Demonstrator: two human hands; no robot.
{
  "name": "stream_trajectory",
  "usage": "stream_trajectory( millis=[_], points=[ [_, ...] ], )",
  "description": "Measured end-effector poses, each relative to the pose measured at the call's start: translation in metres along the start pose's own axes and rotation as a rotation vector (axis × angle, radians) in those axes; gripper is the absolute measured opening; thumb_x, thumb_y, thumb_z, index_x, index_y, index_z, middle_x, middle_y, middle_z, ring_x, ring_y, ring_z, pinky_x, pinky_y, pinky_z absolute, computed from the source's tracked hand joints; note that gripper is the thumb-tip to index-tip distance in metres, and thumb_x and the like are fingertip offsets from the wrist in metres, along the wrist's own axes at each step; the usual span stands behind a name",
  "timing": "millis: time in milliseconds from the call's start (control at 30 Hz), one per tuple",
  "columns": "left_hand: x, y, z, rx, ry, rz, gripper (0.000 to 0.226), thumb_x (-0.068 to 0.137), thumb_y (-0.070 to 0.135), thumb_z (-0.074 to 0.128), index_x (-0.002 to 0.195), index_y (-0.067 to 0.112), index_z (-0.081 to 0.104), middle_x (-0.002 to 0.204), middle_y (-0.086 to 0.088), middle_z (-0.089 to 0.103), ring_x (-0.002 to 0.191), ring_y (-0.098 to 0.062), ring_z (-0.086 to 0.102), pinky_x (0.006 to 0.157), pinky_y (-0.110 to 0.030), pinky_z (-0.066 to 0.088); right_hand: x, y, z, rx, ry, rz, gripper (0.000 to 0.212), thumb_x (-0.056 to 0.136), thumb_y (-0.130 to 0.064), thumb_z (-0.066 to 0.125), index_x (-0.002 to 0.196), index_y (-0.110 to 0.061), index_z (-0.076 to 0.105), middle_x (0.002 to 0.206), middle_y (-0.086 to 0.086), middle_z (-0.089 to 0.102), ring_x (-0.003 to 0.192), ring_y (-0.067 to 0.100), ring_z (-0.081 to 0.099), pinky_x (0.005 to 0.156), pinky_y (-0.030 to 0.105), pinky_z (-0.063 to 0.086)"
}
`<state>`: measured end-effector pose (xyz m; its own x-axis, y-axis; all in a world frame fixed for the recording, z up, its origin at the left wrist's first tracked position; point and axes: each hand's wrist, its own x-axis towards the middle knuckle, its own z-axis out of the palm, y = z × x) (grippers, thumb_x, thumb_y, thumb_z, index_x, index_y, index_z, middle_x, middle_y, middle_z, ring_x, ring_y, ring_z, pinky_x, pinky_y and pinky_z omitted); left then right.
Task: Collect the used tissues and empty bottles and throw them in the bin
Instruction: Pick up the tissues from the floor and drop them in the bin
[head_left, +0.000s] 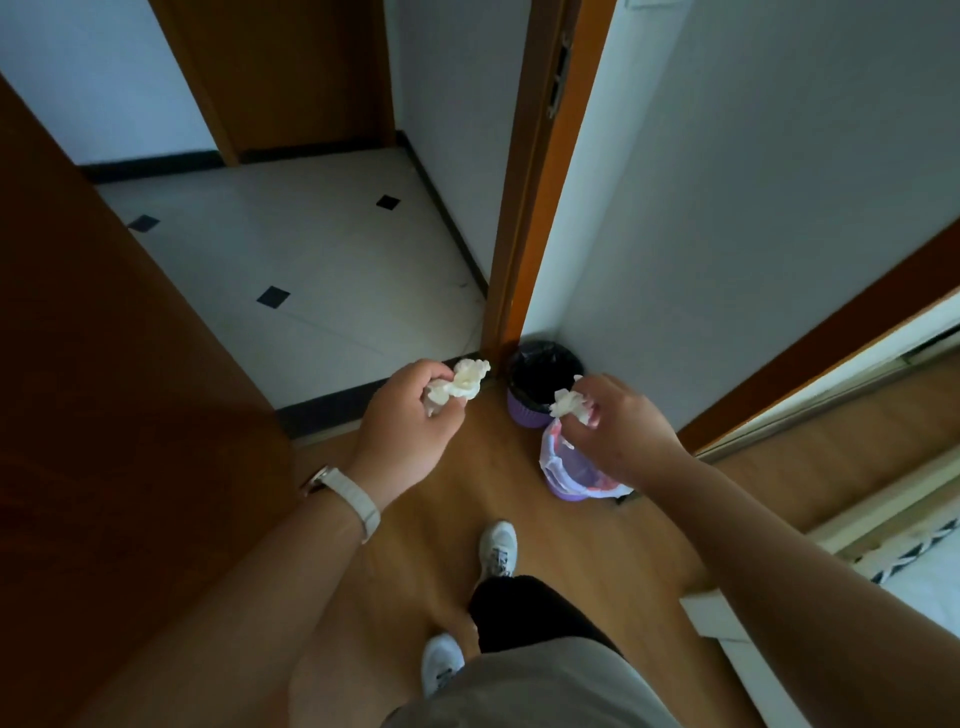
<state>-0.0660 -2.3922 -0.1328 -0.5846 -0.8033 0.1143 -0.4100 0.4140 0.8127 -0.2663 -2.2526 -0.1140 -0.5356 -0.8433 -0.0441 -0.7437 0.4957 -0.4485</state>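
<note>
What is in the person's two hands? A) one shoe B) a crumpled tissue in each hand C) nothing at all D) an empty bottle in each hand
B: the left hand pinches a crumpled white tissue and the right hand pinches another tissue.

Crumpled paper tissues (465, 387), glossy plastic bin liner (543, 374), smooth wood floor (498, 478)

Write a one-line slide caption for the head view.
Left hand and right hand each hold a crumpled tissue above two purple bins.
</note>
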Motion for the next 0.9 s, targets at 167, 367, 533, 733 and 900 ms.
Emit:
stream_trajectory(
  millis=[167,367,533,733,900],
  points=[
    [0.045,-0.02,0.003,0.042,-0.041,0.008,0.021,0.083,0.018,0.07,0.101,0.022,0.061,0.095,0.008,0.063,0.084,-0.008,0.061,0.07,-0.03,0.054,0.052,0.005,0.014,0.039,-0.04,0.007,0.033,0.087,-0.03,0.063,0.118,-0.02,0.06,0.109,-0.003,0.06,0.085,0.014,0.053,0.067,0.019,0.038],
    [0.133,-0.027,0.017,0.107,-0.068,-0.008,0.022,0.085,0.019,0.071,0.105,0.019,0.062,0.098,0.008,0.064,0.086,-0.006,0.061,0.069,-0.02,0.051,0.141,0.026,0.021,0.08,-0.115,0.067,0.028,0.089,-0.032,0.06,0.114,-0.019,0.056,0.108,0.001,0.058,0.088,0.017,0.053,0.074,0.025,0.042],
    [0.215,-0.024,0.052,0.122,-0.175,-0.022,0.021,0.086,0.02,0.07,0.106,0.019,0.063,0.096,0.008,0.065,0.083,-0.003,0.06,0.066,-0.014,0.047,0.21,0.061,0.01,0.144,-0.044,0.174,0.033,0.086,-0.027,0.065,0.118,-0.018,0.062,0.112,0.001,0.063,0.096,0.021,0.06,0.073,0.021,0.037],
    [0.298,-0.005,0.1,0.124,-0.283,0.039,0.018,0.086,0.017,0.068,0.104,0.018,0.064,0.093,0.008,0.066,0.08,-0.005,0.061,0.063,-0.01,0.043,0.27,0.113,-0.012,0.134,-0.006,0.281,0.036,0.085,-0.034,0.063,0.119,-0.022,0.059,0.111,0.001,0.062,0.094,0.025,0.061,0.079,0.033,0.051],
    [0.354,0.007,0.134,0.129,-0.404,0.095,0.017,0.086,0.02,0.069,0.1,0.025,0.062,0.091,0.012,0.064,0.079,-0.004,0.061,0.062,-0.013,0.043,0.291,0.144,-0.026,0.144,0.056,0.391,0.033,0.085,-0.034,0.064,0.115,-0.021,0.059,0.107,0.001,0.06,0.09,0.025,0.061,0.075,0.035,0.051]
  ],
)
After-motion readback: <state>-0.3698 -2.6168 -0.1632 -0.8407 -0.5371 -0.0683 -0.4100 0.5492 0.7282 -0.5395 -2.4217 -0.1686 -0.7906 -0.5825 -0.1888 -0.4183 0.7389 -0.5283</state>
